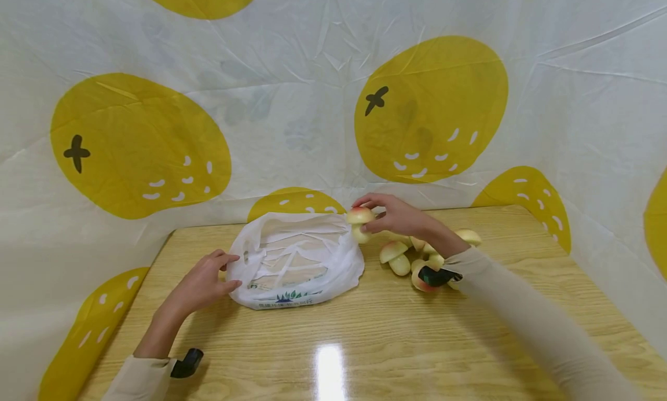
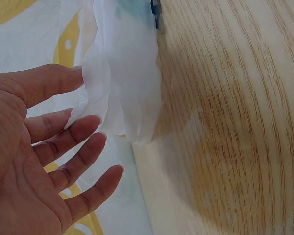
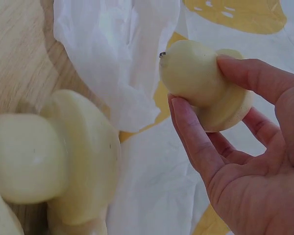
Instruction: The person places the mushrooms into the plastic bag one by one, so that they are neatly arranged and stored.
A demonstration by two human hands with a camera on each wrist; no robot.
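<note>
A white plastic bag (image 1: 307, 262) with green and blue print lies on the wooden table, its opening facing up. At its left edge is my left hand (image 1: 205, 279), thumb and fingers spread apart and touching the plastic. In the left wrist view, the bag edge (image 2: 100, 93) hides the tips of the thumb and one finger. My right hand (image 1: 398, 219) grips a toy mushroom (image 1: 361, 216) with a pale stem and reddish cap, raised beside the bag's right edge. In the right wrist view, thumb and fingers hold this mushroom (image 3: 191, 73) around its stem and cap.
Several similar toy mushrooms (image 1: 394, 256) lie in a cluster right of the bag, partly beneath my right forearm. A white cloth (image 1: 292, 111) with yellow fruit prints hangs behind and along the sides of the table (image 1: 365, 349). Each sleeve end has a black wrist device (image 1: 187, 363).
</note>
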